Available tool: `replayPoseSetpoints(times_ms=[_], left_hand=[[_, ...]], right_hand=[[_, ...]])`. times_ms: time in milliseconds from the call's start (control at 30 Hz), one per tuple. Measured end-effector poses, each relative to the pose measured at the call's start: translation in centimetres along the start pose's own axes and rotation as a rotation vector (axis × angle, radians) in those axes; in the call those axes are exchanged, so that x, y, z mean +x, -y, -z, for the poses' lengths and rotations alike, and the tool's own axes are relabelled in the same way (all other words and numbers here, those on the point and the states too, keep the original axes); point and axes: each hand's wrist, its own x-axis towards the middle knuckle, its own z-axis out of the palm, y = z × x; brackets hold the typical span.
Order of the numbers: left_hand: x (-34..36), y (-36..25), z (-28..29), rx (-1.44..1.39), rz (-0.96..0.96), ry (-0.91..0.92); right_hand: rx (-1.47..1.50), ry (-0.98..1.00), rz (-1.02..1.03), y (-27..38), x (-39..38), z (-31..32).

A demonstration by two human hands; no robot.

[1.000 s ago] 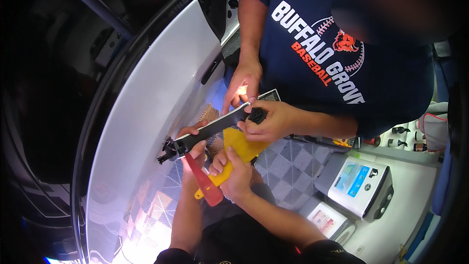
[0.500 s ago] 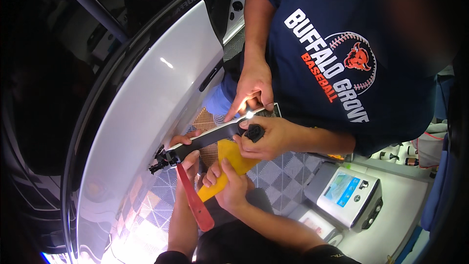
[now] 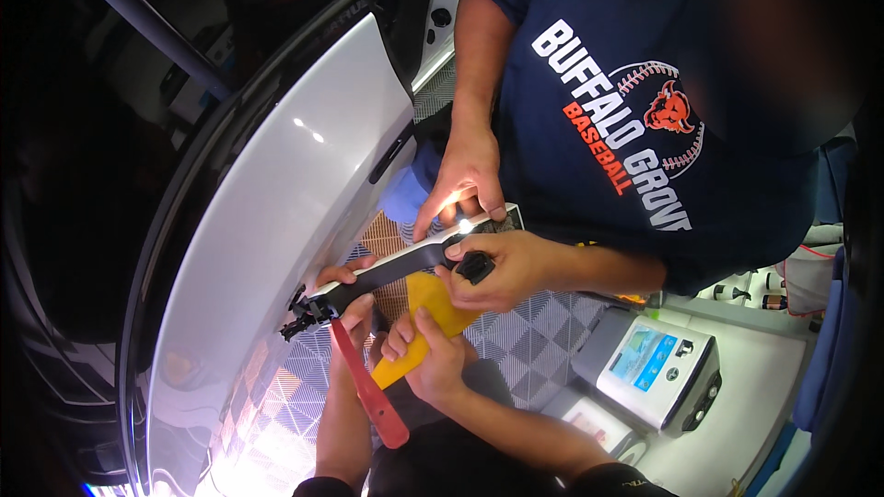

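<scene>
A long black trim piece with a white edge (image 3: 391, 269) slants across the middle, black clips and brackets (image 3: 306, 310) at its left end. My left hand (image 3: 354, 299) holds that end, fingers behind and thumb in front. A red flat pry tool (image 3: 373, 387) hangs down from the bracket end, beside my left hand. Closed in a fist, my right hand (image 3: 433, 359) grips a flat yellow sheet (image 3: 433, 299) just below the trim. A co-worker's hand (image 3: 511, 262) holds a small black object (image 3: 476, 267) near the right end; the co-worker's other hand (image 3: 470, 175) touches the upper edge.
A white car panel (image 3: 285, 166) curves along the left, with dark glossy bodywork beyond it. The co-worker in a navy shirt (image 3: 608, 110) stands opposite. At lower right, a white device with a screen (image 3: 658, 368) stands on a pale surface. Checkered floor tiles (image 3: 525, 336) lie below.
The trim piece has dropped slightly, and the red pry tool has shifted a little down and right. Both my hands keep their holds. The co-worker's hands remain at the trim.
</scene>
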Motion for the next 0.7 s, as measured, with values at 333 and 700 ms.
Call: replayPoseSetpoints(times_ms=[333,700], left_hand=[[-0.1,0.5,0.3,-0.012,-0.024,0.0],[-0.2,1.3,0.7,-0.056,-0.1,0.019]], right_hand=[[-0.016,-0.001,0.009,-0.2,0.3,0.3],[-0.001,0.029,-0.008,-0.3,0.1,0.6]])
